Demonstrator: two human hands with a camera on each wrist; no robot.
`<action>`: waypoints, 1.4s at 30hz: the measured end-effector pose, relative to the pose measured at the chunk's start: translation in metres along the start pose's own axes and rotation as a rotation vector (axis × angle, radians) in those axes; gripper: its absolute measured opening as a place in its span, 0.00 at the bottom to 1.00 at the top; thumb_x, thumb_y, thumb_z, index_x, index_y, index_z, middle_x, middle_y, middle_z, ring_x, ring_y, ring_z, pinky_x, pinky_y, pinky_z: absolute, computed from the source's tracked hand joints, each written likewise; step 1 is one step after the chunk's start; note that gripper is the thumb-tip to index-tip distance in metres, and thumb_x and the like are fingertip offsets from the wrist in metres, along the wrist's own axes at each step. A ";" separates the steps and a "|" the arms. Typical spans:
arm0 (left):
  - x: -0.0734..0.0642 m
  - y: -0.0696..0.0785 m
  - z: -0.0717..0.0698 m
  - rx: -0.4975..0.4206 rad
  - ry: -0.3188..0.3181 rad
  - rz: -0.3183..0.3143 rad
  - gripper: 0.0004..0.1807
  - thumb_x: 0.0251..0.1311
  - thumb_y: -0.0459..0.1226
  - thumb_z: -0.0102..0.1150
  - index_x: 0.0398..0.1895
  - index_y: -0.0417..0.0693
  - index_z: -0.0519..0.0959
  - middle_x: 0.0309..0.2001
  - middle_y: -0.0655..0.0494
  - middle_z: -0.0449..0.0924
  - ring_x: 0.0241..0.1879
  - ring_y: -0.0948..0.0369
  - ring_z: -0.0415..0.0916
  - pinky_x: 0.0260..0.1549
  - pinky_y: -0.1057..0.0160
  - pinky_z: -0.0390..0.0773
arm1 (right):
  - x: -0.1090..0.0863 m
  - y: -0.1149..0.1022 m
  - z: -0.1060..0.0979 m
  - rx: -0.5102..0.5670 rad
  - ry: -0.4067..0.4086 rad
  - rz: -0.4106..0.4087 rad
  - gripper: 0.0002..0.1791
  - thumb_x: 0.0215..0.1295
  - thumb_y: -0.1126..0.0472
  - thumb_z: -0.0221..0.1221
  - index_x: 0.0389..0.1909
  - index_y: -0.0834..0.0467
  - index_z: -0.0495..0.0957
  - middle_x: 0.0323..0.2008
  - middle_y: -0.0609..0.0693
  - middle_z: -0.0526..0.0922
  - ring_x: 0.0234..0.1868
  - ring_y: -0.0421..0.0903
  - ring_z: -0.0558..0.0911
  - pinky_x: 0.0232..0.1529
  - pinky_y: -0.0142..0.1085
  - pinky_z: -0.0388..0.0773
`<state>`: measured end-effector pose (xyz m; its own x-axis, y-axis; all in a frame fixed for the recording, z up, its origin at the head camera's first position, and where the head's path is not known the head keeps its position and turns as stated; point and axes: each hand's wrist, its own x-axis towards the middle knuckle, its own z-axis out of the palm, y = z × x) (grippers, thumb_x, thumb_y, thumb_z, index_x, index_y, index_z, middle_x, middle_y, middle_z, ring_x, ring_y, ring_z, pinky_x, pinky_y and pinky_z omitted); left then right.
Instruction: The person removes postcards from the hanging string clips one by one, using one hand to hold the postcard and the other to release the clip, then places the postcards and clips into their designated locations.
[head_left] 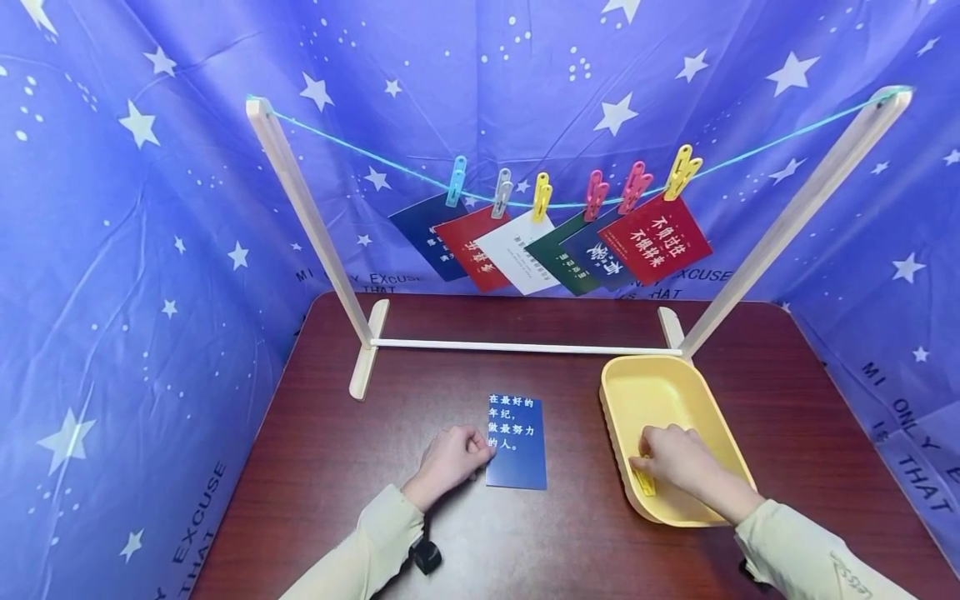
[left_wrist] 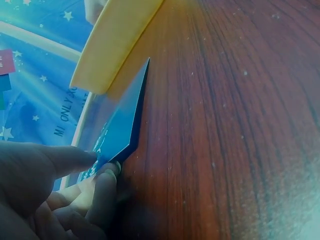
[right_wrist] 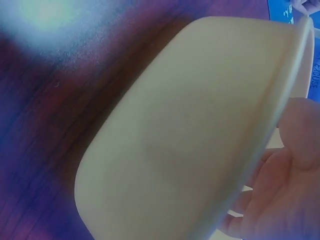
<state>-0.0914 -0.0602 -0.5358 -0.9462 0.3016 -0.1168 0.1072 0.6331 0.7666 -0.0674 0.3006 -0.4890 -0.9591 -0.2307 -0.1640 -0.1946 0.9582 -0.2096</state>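
I have the left hand (head_left: 450, 460) at the blue card's (head_left: 517, 462) nine o'clock edge, thumb on the printed face and a fingertip underneath, pinching it. The card lies on the table (head_left: 322, 500), directly at six o'clock from the hanging row. At three o'clock from the card, the right hand (head_left: 678, 454) reaches into the yellow tray (head_left: 652, 387), back upward, fingers bent down to a yellow clip (head_left: 647, 483) near the tray's seven o'clock; the tray wall hides the fingertips from my wrist camera, so I can't tell whether they grip it. The card is smooth with white characters, the tray round-cornered, the tabletop dark reddish grain. At twelve, a pale wooden frame (head_left: 307, 217) carries a turquoise cord (head_left: 352, 147) with six clipped cards (head_left: 558, 254).
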 end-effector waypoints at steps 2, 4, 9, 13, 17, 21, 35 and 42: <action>0.000 0.000 0.000 -0.004 -0.001 0.001 0.11 0.64 0.42 0.70 0.26 0.53 0.80 0.17 0.67 0.79 0.13 0.71 0.72 0.18 0.68 0.69 | -0.001 -0.002 -0.001 -0.010 0.006 0.001 0.15 0.56 0.53 0.73 0.24 0.51 0.75 0.20 0.43 0.76 0.26 0.48 0.76 0.33 0.47 0.70; 0.000 0.000 0.000 -0.009 -0.004 0.001 0.11 0.64 0.41 0.70 0.25 0.53 0.80 0.17 0.66 0.80 0.13 0.72 0.72 0.17 0.68 0.69 | -0.001 -0.005 -0.002 -0.016 0.006 0.009 0.15 0.56 0.53 0.73 0.24 0.51 0.75 0.20 0.43 0.76 0.27 0.49 0.77 0.33 0.47 0.69; 0.000 0.000 -0.001 -0.015 -0.010 0.003 0.10 0.65 0.41 0.69 0.26 0.52 0.80 0.17 0.66 0.79 0.12 0.72 0.72 0.18 0.68 0.69 | -0.003 -0.008 -0.001 -0.049 0.004 0.030 0.14 0.57 0.52 0.72 0.22 0.49 0.76 0.20 0.43 0.78 0.28 0.52 0.79 0.34 0.48 0.70; 0.001 0.000 0.000 -0.014 -0.011 -0.001 0.11 0.65 0.41 0.70 0.26 0.53 0.80 0.16 0.66 0.79 0.13 0.72 0.72 0.18 0.68 0.70 | -0.005 -0.010 0.001 -0.069 0.016 0.033 0.13 0.58 0.53 0.72 0.21 0.48 0.77 0.20 0.43 0.79 0.28 0.52 0.79 0.34 0.49 0.69; 0.000 0.000 0.000 -0.014 -0.014 -0.002 0.11 0.64 0.40 0.70 0.25 0.52 0.80 0.17 0.66 0.79 0.13 0.72 0.72 0.19 0.68 0.70 | -0.007 -0.010 0.002 -0.069 0.024 0.031 0.14 0.58 0.54 0.72 0.21 0.48 0.77 0.19 0.43 0.78 0.28 0.51 0.78 0.34 0.48 0.69; 0.000 -0.001 0.000 -0.008 -0.011 0.005 0.11 0.63 0.40 0.70 0.25 0.52 0.80 0.17 0.66 0.79 0.14 0.72 0.71 0.19 0.68 0.70 | -0.008 -0.010 0.004 -0.070 0.027 0.025 0.14 0.57 0.54 0.72 0.22 0.48 0.75 0.18 0.42 0.76 0.28 0.51 0.77 0.34 0.48 0.69; 0.000 -0.003 0.000 -0.004 0.012 0.020 0.11 0.63 0.38 0.70 0.25 0.50 0.79 0.14 0.66 0.75 0.13 0.70 0.70 0.19 0.68 0.68 | -0.009 -0.012 0.005 -0.096 0.046 0.020 0.15 0.58 0.54 0.73 0.25 0.50 0.74 0.19 0.44 0.76 0.29 0.51 0.77 0.34 0.48 0.69; -0.001 -0.003 -0.001 0.013 0.032 0.036 0.11 0.62 0.39 0.70 0.24 0.51 0.79 0.15 0.67 0.73 0.15 0.71 0.67 0.20 0.68 0.68 | -0.012 -0.015 -0.001 -0.073 0.064 0.031 0.18 0.60 0.53 0.72 0.26 0.53 0.71 0.18 0.45 0.76 0.26 0.51 0.79 0.32 0.48 0.68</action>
<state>-0.0915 -0.0635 -0.5375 -0.9510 0.3014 -0.0692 0.1446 0.6313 0.7619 -0.0533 0.2894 -0.4829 -0.9755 -0.1921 -0.1069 -0.1772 0.9749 -0.1347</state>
